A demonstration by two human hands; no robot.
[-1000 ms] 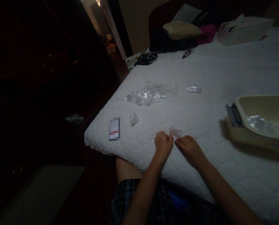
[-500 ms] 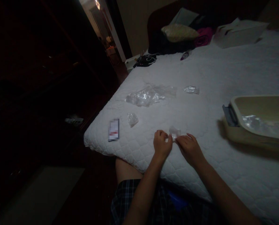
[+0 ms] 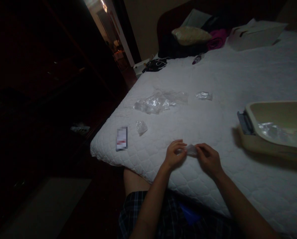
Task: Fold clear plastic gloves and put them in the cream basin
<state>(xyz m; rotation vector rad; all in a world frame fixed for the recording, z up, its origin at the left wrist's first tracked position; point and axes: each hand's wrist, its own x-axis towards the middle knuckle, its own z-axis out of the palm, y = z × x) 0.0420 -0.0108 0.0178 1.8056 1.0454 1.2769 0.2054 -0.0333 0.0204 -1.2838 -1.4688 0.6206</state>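
My left hand point(image 3: 173, 153) and my right hand point(image 3: 207, 159) meet over the near edge of a white quilted mattress point(image 3: 213, 79). Both pinch a small clear plastic wrapper point(image 3: 191, 150) between their fingertips, one on each end. A little to the left lies another small crumpled wrapper point(image 3: 141, 126), and beside it a small dark card-like packet point(image 3: 121, 138) near the mattress corner.
A larger crumpled clear plastic bag point(image 3: 154, 102) and one more wrapper point(image 3: 203, 95) lie farther back. A beige tub point(image 3: 275, 127) with plastic inside stands at the right. Pillows, clothes point(image 3: 192, 35) and a white box point(image 3: 255, 33) are at the far end. Dark floor lies left.
The wrapper has come from lying on the mattress beyond my fingers to being held between both hands. My hands have closed in on it and shifted slightly right.
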